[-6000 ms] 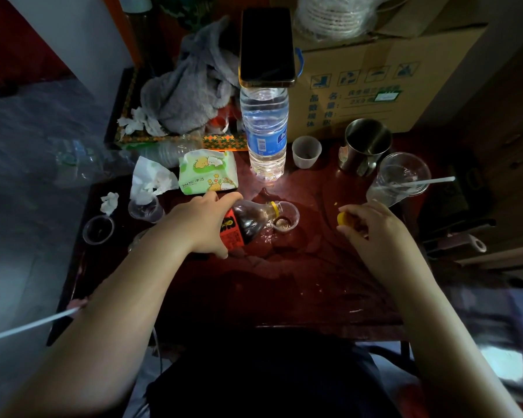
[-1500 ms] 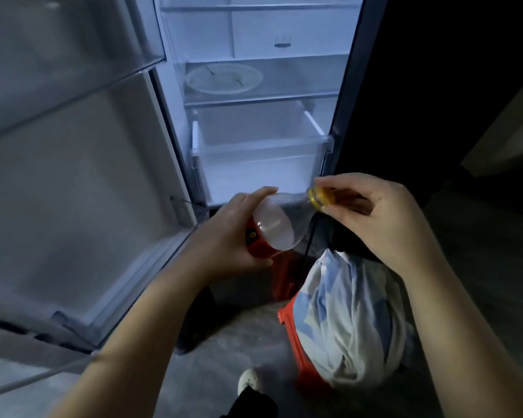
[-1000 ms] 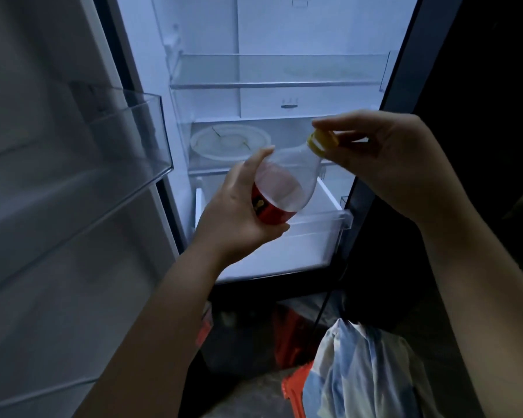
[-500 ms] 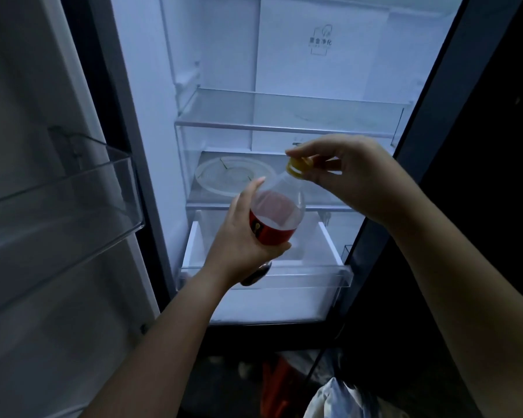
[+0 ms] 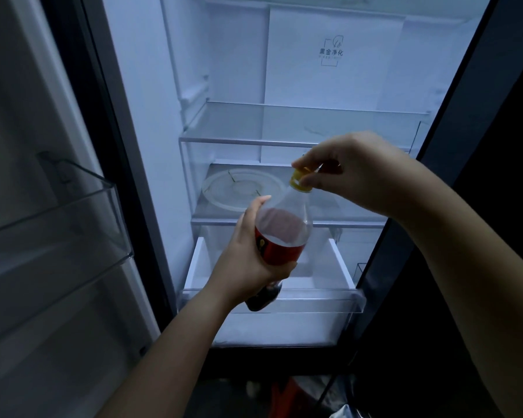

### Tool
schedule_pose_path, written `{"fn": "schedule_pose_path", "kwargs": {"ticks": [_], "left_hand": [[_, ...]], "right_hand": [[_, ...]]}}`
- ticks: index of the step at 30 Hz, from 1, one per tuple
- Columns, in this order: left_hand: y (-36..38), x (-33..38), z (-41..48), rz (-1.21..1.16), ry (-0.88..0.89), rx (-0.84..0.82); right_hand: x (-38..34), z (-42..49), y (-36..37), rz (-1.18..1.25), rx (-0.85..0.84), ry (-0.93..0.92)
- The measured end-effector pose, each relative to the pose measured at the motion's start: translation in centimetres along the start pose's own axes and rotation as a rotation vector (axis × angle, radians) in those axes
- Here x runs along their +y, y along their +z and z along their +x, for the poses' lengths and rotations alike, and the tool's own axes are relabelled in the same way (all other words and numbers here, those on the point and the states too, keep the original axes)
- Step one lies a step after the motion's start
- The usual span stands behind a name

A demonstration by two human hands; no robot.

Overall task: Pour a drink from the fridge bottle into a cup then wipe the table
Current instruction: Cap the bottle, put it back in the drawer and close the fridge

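I stand at the open fridge point(image 5: 284, 70). My left hand point(image 5: 248, 263) grips a clear bottle point(image 5: 281, 227) around its red label; dark drink fills only the lower part, and the bottle tilts slightly to the right. My right hand point(image 5: 354, 176) pinches the yellow cap point(image 5: 300, 180) on the bottle's neck with its fingertips. The bottle hangs in front of the middle shelf and the drawer. The cup and the table are out of view.
Glass shelves point(image 5: 284, 140) are bare except for a round clear plate point(image 5: 242, 188) on the middle one. A clear drawer point(image 5: 272, 300) juts out at the bottom. The door with its transparent bin point(image 5: 58, 224) stands open at left. A dark panel point(image 5: 480, 146) borders the right.
The view has risen from the fridge's lower part to its shelves. Both hands have kept hold of the bottle and its cap, and the bottle has tipped closer to upright.
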State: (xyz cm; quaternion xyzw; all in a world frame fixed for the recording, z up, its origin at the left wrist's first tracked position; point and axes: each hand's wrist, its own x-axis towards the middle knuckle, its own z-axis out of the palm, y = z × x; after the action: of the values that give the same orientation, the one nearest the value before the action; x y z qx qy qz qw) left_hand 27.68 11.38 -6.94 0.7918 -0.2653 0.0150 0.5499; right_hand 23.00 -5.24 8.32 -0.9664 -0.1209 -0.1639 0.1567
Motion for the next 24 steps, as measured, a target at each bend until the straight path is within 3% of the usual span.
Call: {"fn": "schedule_pose_path", "kwargs": {"ticks": [8,11,14,16,21,24], "left_hand": [[-0.1,0.0,-0.2,0.027,0.027,-0.004],[-0.1,0.1,-0.2,0.007,0.014,-0.003],[-0.3,0.1,-0.1,0.003,-0.013,0.003],[-0.4,0.1,0.0,0.005,-0.015,0.0],[-0.5,0.2,0.0,-0.005,-0.015,-0.019],[-0.3,0.3,0.0,0.024,-0.004,-0.006]], "right_hand": [[0.1,0.3,2.3,-0.28,0.256,0.077],[0.9,0.4,2.0,-0.207,0.129,0.084],[1.9,0.0,0.6,0.241,-0.068,-0.037],[2.5,-0.1,0.3,0.389,-0.132,-0.12],[2.1,1.0,0.2,0.321,-0.102,-0.087],[1.4,1.2,0.6,0.105,0.011,0.018]]}}
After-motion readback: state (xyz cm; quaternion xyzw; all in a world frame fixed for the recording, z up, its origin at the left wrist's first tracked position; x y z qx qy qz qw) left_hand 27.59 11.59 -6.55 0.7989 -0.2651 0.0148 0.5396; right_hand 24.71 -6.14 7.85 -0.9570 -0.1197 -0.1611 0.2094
